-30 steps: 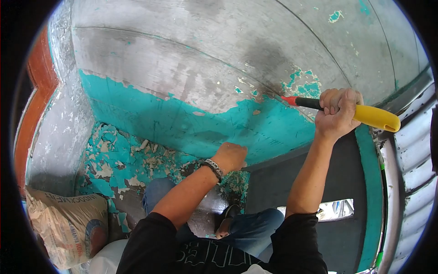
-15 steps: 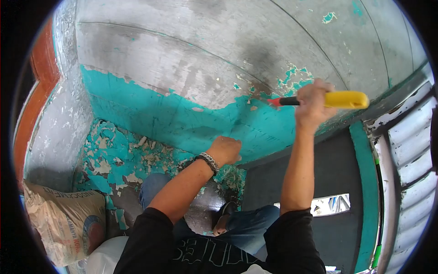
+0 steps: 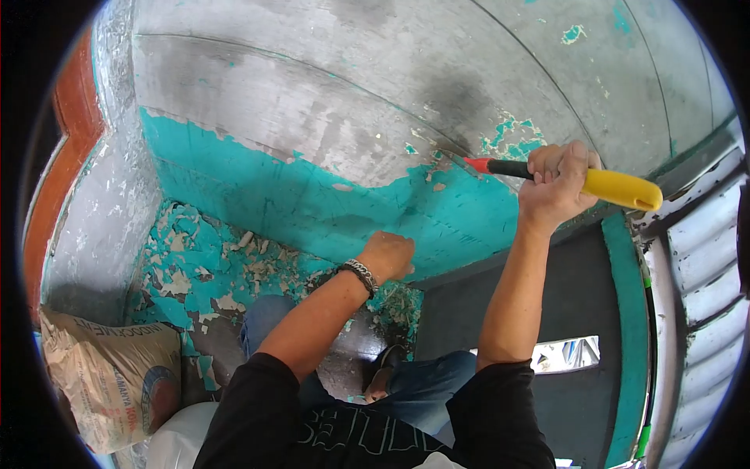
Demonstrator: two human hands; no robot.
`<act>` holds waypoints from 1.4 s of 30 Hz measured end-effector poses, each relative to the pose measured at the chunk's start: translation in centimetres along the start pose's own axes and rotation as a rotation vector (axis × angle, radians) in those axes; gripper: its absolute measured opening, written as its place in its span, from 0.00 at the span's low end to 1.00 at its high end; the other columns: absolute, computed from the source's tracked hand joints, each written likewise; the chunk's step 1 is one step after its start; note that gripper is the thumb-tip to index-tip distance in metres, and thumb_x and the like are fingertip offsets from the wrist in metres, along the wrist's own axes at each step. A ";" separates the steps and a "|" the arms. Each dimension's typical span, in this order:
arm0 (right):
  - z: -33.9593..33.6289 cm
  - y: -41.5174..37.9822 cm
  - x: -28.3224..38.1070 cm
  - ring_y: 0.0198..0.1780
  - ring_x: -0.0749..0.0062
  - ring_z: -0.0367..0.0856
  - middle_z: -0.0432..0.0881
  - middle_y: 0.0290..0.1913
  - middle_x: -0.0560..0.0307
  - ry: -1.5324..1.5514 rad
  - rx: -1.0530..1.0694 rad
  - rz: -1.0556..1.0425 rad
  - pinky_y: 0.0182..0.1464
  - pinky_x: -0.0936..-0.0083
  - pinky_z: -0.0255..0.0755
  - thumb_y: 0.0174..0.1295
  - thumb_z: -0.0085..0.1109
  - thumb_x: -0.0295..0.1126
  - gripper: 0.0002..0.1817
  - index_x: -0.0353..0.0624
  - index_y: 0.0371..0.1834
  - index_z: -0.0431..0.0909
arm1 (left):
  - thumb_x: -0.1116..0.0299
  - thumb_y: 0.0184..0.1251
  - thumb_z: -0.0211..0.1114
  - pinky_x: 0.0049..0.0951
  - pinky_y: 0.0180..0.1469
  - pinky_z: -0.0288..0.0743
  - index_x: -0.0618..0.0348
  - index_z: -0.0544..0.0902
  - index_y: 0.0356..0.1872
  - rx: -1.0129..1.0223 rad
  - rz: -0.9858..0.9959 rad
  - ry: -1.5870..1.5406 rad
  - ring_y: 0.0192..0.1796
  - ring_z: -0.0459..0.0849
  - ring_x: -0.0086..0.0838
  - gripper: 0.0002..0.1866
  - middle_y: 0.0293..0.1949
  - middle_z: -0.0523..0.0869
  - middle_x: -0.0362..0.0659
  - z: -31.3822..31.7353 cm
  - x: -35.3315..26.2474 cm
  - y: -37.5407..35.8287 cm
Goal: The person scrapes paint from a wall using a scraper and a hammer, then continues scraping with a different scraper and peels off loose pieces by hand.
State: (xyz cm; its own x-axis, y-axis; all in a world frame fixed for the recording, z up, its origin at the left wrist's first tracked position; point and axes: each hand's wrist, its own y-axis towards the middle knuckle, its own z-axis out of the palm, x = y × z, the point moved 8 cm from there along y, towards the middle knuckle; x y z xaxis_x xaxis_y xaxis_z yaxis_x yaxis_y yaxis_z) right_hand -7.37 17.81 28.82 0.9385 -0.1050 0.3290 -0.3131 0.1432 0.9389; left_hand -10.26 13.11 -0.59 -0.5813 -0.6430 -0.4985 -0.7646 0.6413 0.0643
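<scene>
My right hand (image 3: 558, 184) is wrapped round a scraper (image 3: 621, 189) with a yellow handle, a black neck and a red collar. Its blade, hard to make out, points left at the wall, near the upper edge of the turquoise paint (image 3: 344, 215). Small turquoise patches (image 3: 512, 133) remain on the grey wall (image 3: 367, 78) just above the tool. Lower and to the left, my left hand (image 3: 387, 256) is closed in front of the turquoise part, with a chain bracelet on the wrist; whatever it holds, if anything, is hidden.
Peeled paint flakes (image 3: 191, 258) cover the floor along the wall. A printed paper sack (image 3: 109, 379) stands at the lower left, beside a whitish object (image 3: 183, 442). A dark panel (image 3: 562, 297) with a turquoise edge (image 3: 627, 305) is at the right, near corrugated sheeting (image 3: 715, 258).
My right hand has moved right, and the scraper has tilted so its handle end sits lower. My left hand has hardly moved.
</scene>
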 end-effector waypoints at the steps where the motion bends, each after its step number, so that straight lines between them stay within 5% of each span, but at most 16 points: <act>1: 0.0 0.1 -0.2 0.09 0.83 0.54 0.58 0.09 0.65 0.016 0.019 0.030 0.12 0.81 0.52 0.62 0.52 0.25 0.17 0.45 0.18 0.58 | 0.54 0.58 0.65 0.41 0.48 0.75 0.64 0.77 0.47 0.000 0.005 -0.002 0.46 0.83 0.44 0.24 0.38 0.85 0.50 0.3 -0.1 0.1; 5: 0.2 0.0 0.3 0.11 0.84 0.51 0.54 0.11 0.68 -0.115 -0.002 0.001 0.14 0.80 0.53 0.63 0.51 0.28 0.19 0.48 0.16 0.56 | 0.54 0.58 0.66 0.42 0.48 0.75 0.63 0.77 0.46 -0.011 0.016 -0.008 0.46 0.83 0.44 0.23 0.38 0.85 0.50 0.7 -0.2 -0.1; 14: 0.2 0.1 -0.3 0.10 0.84 0.56 0.61 0.10 0.63 -0.054 0.002 0.038 0.12 0.82 0.52 0.62 0.53 0.25 0.17 0.45 0.17 0.59 | 0.54 0.57 0.66 0.42 0.48 0.75 0.64 0.78 0.45 -0.002 -0.016 0.001 0.46 0.84 0.43 0.23 0.38 0.85 0.50 -0.3 0.3 -0.5; 20: 0.4 0.1 0.1 0.11 0.84 0.53 0.54 0.11 0.68 -0.134 0.016 0.012 0.14 0.81 0.52 0.64 0.51 0.27 0.18 0.47 0.17 0.56 | 0.54 0.58 0.65 0.43 0.48 0.75 0.64 0.78 0.45 0.001 -0.007 -0.004 0.46 0.83 0.44 0.23 0.38 0.85 0.51 -0.4 0.2 -0.7; 24: -0.1 0.0 -0.1 0.11 0.84 0.56 0.63 0.10 0.61 -0.088 0.019 -0.005 0.13 0.82 0.53 0.62 0.52 0.23 0.15 0.43 0.19 0.61 | 0.55 0.57 0.67 0.39 0.45 0.77 0.61 0.80 0.41 -0.053 -0.020 0.016 0.43 0.85 0.40 0.20 0.38 0.86 0.48 -0.4 0.6 -0.6; 42: 0.7 -0.5 -0.6 0.11 0.84 0.56 0.59 0.11 0.65 -0.098 0.017 0.017 0.14 0.81 0.52 0.62 0.49 0.24 0.17 0.45 0.17 0.57 | 0.54 0.59 0.65 0.42 0.48 0.75 0.64 0.78 0.46 -0.021 -0.026 -0.004 0.45 0.84 0.44 0.23 0.38 0.85 0.51 -0.5 0.8 -0.7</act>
State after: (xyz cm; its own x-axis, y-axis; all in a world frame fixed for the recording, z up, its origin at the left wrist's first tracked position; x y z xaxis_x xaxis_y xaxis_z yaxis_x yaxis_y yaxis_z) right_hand -7.86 17.08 28.19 0.9147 -0.1987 0.3520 -0.3317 0.1286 0.9346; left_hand -10.32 11.94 -0.55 -0.5599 -0.6578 -0.5037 -0.7852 0.6153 0.0692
